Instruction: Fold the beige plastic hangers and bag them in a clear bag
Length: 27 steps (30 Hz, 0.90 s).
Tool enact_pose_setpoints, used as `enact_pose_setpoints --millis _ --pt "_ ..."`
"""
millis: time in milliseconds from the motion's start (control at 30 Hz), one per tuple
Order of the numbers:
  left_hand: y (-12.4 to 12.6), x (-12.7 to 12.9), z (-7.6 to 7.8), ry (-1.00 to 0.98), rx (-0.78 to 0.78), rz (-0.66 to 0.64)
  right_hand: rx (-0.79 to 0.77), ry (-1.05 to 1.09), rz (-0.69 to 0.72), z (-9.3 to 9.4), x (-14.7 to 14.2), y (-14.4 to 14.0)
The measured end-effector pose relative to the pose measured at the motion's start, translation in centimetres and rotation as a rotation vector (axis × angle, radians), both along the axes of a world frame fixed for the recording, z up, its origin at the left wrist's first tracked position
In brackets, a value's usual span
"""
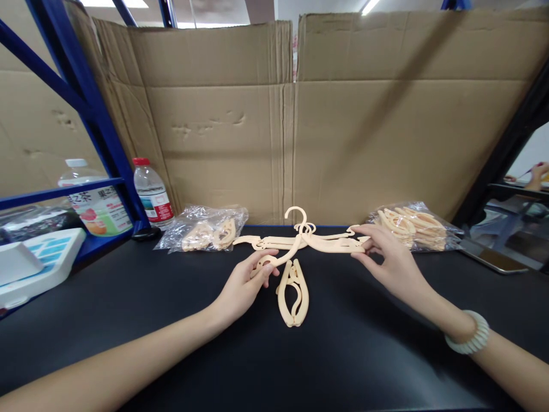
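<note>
Both hands are clamped on an unfolded cream hanger (300, 240) stretched between them: the left hand (246, 286) pinches its lower left arm, the right hand (388, 257) grips its right tip. A folded hanger (293, 293) lies on the black table (128, 309) just beside the left hand's fingertips.

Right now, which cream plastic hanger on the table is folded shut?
The cream plastic hanger lying alone nearest the camera, between both hands, is folded into a closed loop; the opened hangers behind it are spread wide.
</note>
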<state>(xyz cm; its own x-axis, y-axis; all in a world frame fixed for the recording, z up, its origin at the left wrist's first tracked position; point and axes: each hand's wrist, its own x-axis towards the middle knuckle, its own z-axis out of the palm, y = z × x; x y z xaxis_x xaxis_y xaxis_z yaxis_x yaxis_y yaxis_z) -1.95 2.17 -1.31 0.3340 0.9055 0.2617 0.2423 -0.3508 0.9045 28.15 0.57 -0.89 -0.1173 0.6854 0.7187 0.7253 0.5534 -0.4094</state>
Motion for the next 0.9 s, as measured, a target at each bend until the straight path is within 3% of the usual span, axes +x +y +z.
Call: enact_pose_setpoints --millis 233,467,633,733,900 --pt "-0.2 0.2 0.1 -0.073 -0.040 0.088 -0.353 0.418 0.233 0.2 0.2 0.6" --pt "-0.9 0.7 1.1 -0.413 -0.177 0.136 -0.425 0.726 0.276 0.5 0.1 0.2" --pt "-1.8 1.5 1.3 -0.417 -0.245 0.083 -0.484 0.875 0.361 0.9 -1.9 -0.8" --pt "-2.5 2.1 1.1 -0.347 -0.244 0.010 -0.513 0.850 0.412 1.1 -3.1 -1.6" --pt "-3.2 2.5 0.6 -0.289 -0.181 -0.063 -0.627 0.486 0.584 1.4 -3.8 -2.6"
